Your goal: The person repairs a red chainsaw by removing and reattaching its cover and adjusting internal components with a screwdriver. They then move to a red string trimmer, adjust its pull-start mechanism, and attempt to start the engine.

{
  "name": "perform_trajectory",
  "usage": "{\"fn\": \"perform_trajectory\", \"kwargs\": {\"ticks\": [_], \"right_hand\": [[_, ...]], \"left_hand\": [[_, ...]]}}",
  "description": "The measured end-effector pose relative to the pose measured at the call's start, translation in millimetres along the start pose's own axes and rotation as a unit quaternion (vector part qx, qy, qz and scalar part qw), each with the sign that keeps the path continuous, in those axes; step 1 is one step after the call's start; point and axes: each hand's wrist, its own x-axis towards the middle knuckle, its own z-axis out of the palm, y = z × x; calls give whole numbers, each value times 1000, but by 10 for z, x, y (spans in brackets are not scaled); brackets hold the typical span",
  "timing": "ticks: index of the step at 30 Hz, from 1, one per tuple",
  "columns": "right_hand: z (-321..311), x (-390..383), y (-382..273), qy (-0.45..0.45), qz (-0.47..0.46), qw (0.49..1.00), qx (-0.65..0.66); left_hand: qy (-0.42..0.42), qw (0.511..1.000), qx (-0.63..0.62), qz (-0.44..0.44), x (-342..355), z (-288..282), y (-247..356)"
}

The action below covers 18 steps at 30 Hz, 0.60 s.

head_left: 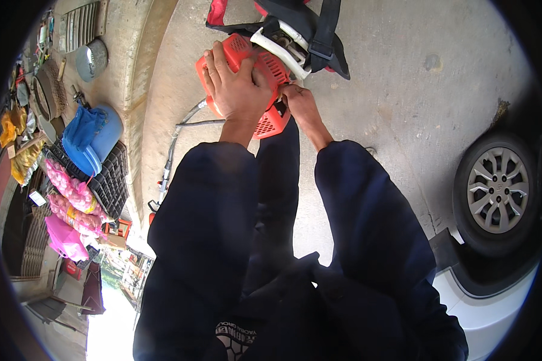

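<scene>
A small engine with a red slotted plastic housing (273,67) is in front of me, joined to a backpack-type frame with a white bar (278,53) and black straps (324,45). My left hand (239,90) lies over the top of the housing, its fingers curled across the far left side and its thumb apart, gripping it. At the engine's right side my right hand (303,109) has its fingertips pinched close against an opening. What they hold is hidden. A grey hose (173,143) and a dark cable run from the engine's left side toward me.
To the right stands a white car, its wheel (498,189) close to my arm. A raised concrete kerb (137,90) runs along the left. Beyond it are a blue bucket (107,129), a black crate (115,186), pink-filled bags (72,186) and a metal pot (91,60).
</scene>
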Motion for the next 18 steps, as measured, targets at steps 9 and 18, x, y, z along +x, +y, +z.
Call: {"fn": "perform_trajectory", "kwargs": {"ticks": [9,18], "right_hand": [[-2524,-6053,-2292,204,239,935,167],[-1322,-1882,-859,-37,98,994,-36]], "left_hand": [[-19,999,15,28,-90,-417,164],[31,1000,2,-3,71,102,20]]}}
